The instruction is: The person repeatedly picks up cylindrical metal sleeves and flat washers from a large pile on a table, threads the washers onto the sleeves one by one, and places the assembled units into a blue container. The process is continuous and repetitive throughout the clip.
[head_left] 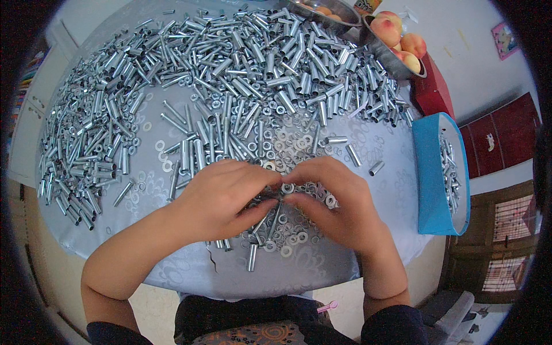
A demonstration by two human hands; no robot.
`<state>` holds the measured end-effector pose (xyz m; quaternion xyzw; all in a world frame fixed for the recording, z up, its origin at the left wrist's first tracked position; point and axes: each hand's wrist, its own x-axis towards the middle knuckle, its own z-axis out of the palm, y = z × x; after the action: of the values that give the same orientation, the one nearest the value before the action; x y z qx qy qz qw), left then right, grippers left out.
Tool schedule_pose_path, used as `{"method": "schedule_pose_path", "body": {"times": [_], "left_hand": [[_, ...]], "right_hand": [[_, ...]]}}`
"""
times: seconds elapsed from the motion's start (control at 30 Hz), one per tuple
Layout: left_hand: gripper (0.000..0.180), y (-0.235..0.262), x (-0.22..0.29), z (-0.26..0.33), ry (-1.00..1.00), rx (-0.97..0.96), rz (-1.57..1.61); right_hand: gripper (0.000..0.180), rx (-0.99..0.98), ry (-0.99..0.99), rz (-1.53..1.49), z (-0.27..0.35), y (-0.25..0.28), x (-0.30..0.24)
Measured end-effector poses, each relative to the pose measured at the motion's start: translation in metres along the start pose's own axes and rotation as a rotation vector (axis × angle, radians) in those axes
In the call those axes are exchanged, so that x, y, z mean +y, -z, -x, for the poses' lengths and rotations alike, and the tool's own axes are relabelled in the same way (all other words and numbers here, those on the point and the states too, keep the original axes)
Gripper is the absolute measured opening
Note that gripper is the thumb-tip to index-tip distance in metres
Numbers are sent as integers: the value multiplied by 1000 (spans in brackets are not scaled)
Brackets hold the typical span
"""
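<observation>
My left hand [227, 195] and my right hand [336, 198] meet over the pile, fingertips almost touching. A small silver washer [288, 188] sits between the thumb and forefinger of the right hand. The left thumb and fingers are pinched together, and what they grip is hard to make out. Just below the fingertips is a thin metal bolt [275, 221]; whether it is held or lying cannot be told. Loose flat washers [287, 141] are spread beyond and under the hands. A metal sleeve [252, 257] lies closest to me.
Heaped metal sleeves, bolts and nuts [241, 52] curve around the far and left sides of the cloth-covered table [322, 270]. At right stands a blue box [431, 172] holding more metal parts. Peaches [391, 29] fill a metal bowl [376, 49] at the far right, beside a red box [431, 86].
</observation>
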<state>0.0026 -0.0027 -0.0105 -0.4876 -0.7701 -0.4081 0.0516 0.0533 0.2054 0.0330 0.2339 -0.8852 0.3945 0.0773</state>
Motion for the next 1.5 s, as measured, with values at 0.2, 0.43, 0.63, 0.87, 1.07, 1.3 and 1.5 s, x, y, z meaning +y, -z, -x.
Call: {"method": "schedule_pose_path", "body": {"times": [0.2, 0.43, 0.63, 0.87, 1.07, 1.3, 1.5], "left_hand": [[33, 2, 3, -1, 102, -15, 30], [33, 5, 6, -2, 181, -71, 95], [39, 3, 5, -1, 202, -123, 109], [32, 7, 11, 0, 297, -151, 62], [31, 5, 10, 1, 305, -85, 184], [31, 2, 12, 2, 407, -119, 289], [33, 3, 9, 2, 454, -96, 285]], "right_hand": [[28, -44, -90, -117, 0, 3, -1], [28, -41, -51, -82, 0, 0, -1], [31, -70, -150, -19, 3, 0, -4], [44, -150, -61, -57, 0, 8, -6], [41, -85, -37, -68, 1, 1, 3], [55, -108, -117, -72, 0, 0, -7], [51, -241, -106, -110, 0, 14, -10]]}}
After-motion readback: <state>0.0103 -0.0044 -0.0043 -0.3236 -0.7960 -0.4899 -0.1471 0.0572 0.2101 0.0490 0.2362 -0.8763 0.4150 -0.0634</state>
